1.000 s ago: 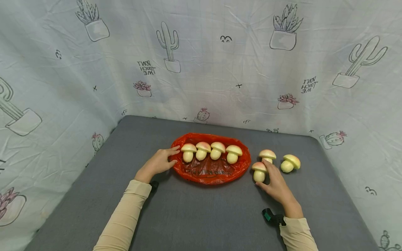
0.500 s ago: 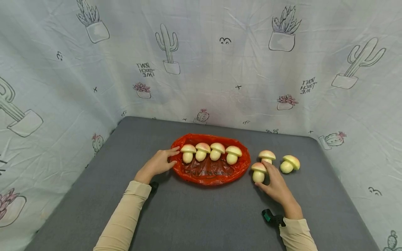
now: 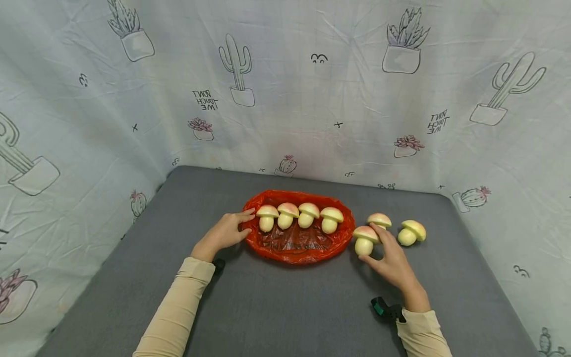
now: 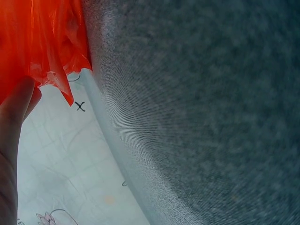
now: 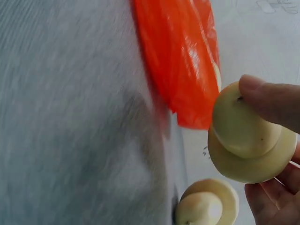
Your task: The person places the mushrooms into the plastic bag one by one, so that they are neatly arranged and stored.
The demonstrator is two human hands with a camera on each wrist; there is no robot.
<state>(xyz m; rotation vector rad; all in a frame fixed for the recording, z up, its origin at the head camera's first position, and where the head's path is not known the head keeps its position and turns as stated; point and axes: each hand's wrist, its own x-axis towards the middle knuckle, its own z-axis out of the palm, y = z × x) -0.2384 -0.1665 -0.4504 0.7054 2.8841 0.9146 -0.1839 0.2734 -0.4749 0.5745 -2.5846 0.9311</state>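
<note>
My right hand point(image 3: 392, 260) holds a toy mushroom point(image 5: 246, 133), pale yellow with a pinkish cap, with the thumb at the stem end and the fingers at the cap. This mushroom is close to the right rim of a red plastic bag point(image 3: 296, 257), which lies spread with its mouth up. Inside the bag, several similar mushrooms point(image 3: 288, 216) stand in a row along the far side. At the bag's left rim rests my left hand point(image 3: 225, 230), thumb and fingers spread and touching the red plastic.
Behind my right hand stands one more mushroom point(image 3: 379, 219), partly hidden. Another mushroom point(image 3: 411, 233) lies tilted farther right. Everything sits on a grey table point(image 3: 285, 312), with a cactus-print cloth point(image 3: 285, 109) hanging behind and along both sides.
The mushroom in my right hand has risen off the table and shifted slightly left towards the bag. My left hand and the bag have kept their places.
</note>
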